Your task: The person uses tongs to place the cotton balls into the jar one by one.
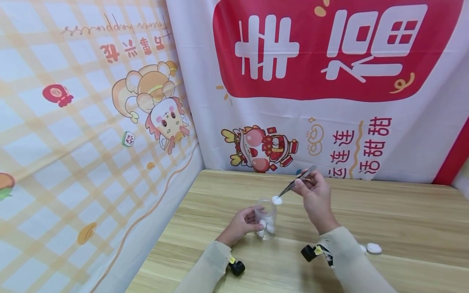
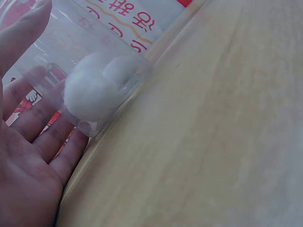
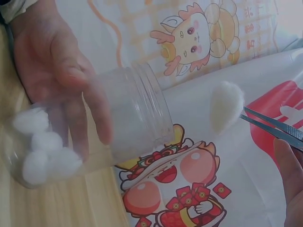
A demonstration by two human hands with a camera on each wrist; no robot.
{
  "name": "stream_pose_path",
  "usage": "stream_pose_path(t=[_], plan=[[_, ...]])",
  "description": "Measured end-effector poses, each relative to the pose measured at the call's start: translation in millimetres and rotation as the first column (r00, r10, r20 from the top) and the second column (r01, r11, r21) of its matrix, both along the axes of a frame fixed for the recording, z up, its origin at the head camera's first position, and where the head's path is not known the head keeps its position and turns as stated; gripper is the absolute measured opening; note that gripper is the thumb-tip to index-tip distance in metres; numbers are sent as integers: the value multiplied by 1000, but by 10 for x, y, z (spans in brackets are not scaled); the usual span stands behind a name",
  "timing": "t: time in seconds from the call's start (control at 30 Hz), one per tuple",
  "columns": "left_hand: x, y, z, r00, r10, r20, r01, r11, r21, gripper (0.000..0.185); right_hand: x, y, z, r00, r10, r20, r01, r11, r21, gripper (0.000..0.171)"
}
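A clear plastic jar (image 1: 266,208) stands upright on the table with several white cotton balls (image 3: 49,156) at its bottom. My left hand (image 1: 239,224) holds the jar from the left side, thumb on the near wall and fingers behind it. In my right hand (image 1: 318,200) is a pair of metal tweezers (image 1: 293,184), pinched between thumb and fingers. The tweezer tips grip one cotton ball (image 3: 225,109), which hangs just outside the jar's open mouth in the right wrist view. In the left wrist view the jar's rim lies out of frame.
More cotton balls (image 1: 374,248) lie on the wooden table (image 1: 414,224) beside my right sleeve, which partly hides them. A printed cloth (image 1: 198,81) hangs along the table's back edge, and a checked one (image 1: 73,162) covers the left side. Small black cameras (image 1: 237,267) sit at both wrists.
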State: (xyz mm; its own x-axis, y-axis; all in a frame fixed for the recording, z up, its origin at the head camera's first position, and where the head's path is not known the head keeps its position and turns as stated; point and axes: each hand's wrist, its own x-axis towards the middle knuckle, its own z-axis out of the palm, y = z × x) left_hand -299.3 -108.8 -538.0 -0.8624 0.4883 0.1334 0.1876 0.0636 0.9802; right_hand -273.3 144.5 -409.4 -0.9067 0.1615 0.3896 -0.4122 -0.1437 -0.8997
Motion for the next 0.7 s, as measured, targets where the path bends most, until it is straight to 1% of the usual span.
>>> stream_pose_path(t=[0.2,0.4,0.7], plan=[[-9,-4,-7,1000,7,-2,-7,1000,-4,54,-21,-40,-23,1000,14,-20,-14,1000,-18,22],[-18,-2,-9,1000,-4,-26,5,1000,13,55,-39,-71,-37,999,27,-41,-28,999,-35,21],[-23,-3,-16,1000,-6,-26,6,1000,20,55,-50,-110,-79,1000,20,-6,-20,1000,-13,23]])
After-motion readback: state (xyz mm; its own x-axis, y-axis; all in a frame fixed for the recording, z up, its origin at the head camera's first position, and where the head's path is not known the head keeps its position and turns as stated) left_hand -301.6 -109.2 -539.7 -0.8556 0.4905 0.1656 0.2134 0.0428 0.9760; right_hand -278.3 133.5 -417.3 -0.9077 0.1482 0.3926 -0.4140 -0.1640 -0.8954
